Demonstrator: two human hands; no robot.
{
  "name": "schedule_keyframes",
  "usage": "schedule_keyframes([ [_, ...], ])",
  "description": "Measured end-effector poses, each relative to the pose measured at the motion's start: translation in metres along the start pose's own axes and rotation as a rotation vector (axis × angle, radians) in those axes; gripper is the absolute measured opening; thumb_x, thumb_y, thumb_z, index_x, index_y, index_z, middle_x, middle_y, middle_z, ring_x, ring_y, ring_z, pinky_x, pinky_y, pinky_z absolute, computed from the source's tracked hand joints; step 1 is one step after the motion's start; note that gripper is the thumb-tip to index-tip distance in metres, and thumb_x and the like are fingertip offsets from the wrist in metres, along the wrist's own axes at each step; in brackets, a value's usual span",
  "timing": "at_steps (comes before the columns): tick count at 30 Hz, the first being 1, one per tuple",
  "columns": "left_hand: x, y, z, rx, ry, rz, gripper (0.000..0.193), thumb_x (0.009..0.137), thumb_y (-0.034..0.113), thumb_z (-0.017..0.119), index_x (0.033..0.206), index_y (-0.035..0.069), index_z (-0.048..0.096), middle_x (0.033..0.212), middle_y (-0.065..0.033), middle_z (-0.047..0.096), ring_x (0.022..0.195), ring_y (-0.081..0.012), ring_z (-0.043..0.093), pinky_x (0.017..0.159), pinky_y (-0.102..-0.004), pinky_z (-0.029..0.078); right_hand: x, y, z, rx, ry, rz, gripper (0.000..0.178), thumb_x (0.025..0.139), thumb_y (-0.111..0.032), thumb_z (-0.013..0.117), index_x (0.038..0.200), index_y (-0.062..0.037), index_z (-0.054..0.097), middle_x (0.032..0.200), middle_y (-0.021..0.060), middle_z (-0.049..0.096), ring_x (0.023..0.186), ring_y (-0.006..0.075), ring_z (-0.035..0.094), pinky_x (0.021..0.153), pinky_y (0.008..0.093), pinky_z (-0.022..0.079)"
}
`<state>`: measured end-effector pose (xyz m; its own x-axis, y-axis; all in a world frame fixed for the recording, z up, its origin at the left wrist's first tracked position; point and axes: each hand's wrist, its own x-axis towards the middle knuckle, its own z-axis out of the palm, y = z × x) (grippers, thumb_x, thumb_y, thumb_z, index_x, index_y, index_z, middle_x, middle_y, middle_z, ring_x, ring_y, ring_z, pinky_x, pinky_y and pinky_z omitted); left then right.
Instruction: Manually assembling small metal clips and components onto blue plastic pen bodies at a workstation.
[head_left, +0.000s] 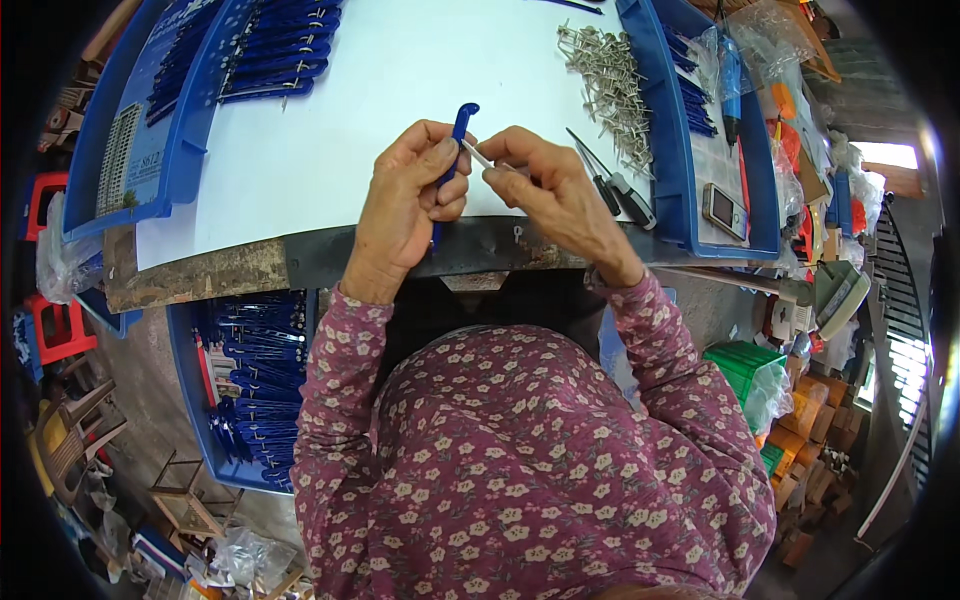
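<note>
- White table top [330,150] fills the middle, with a dark, worn front edge just under both hands.
- I see the left hand [410,200] closed around a blue plastic handle [458,135]. The handle stands almost straight up and down, hooked end on top, away from the body.
- I see the right hand [555,190] pinching a thin metal pin [478,155] between thumb and first finger. The pin points left and a bit up, and its tip touches the handle's right side.
- Both hands are right next to each other, so neither is nearer.
- Blue tray [665,150] on the right has a heap of grey metal pins [610,80] just beside it.
- Another blue tray [190,130] on the left holds rows of blue pieces, with a tall card showing a building picture.
- Small tools with dark grips [615,185] lie near the right hand.
- Green box [740,365] sits low on the right.
</note>
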<state>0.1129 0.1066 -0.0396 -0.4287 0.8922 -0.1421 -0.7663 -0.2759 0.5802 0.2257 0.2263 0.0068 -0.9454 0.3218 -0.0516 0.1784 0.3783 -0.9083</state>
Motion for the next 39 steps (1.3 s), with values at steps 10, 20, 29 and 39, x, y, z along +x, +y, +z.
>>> schedule_keyframes([
  [10,-0.001,0.007,-0.01,-0.141,-0.101,-0.132,0.02,0.089,0.01,0.044,0.1,-0.006,0.05,0.077,-0.0076,0.051,0.051,-0.006,0.036,0.041,-0.0165,0.027,0.002,-0.005,-0.01,0.05,-0.08,0.055,0.025,0.084,-0.02,0.055,0.099,-0.0005,0.06,0.06,-0.0046,0.045,0.055,0.003,0.039,0.049,0.019,0.032],
  [20,-0.001,0.007,-0.014,-0.105,-0.107,-0.142,0.02,0.088,0.009,0.045,0.1,-0.006,0.049,0.078,-0.0088,0.053,0.053,-0.0074,0.04,0.04,-0.017,0.03,0.008,-0.008,-0.021,-0.284,-0.117,-0.017,0.022,0.083,-0.014,0.054,0.1,-0.0018,0.059,0.057,-0.0026,0.044,0.048,0.0039,0.035,0.043,0.0209,0.027],
  [29,0.001,0.008,-0.018,-0.017,-0.127,-0.172,0.02,0.088,0.01,0.047,0.098,-0.007,0.05,0.079,-0.0098,0.054,0.056,-0.0087,0.043,0.04,-0.0188,0.033,0.023,-0.01,-0.029,-0.739,-0.137,-0.447,0.015,0.077,-0.01,0.06,0.089,-0.0025,0.062,0.07,0.0092,0.059,0.054,0.0223,0.055,0.051,0.0331,0.042],
  [39,0.002,0.01,-0.024,-0.062,-0.132,-0.288,0.019,0.087,0.006,0.047,0.096,-0.01,0.049,0.077,-0.01,0.053,0.051,-0.0052,0.041,0.034,-0.0147,0.029,0.04,-0.023,-0.039,-1.027,-0.359,-0.544,0.015,0.071,-0.007,0.065,0.085,-0.0033,0.061,0.071,0.0064,0.054,0.066,0.0231,0.054,0.058,0.0344,0.042],
])
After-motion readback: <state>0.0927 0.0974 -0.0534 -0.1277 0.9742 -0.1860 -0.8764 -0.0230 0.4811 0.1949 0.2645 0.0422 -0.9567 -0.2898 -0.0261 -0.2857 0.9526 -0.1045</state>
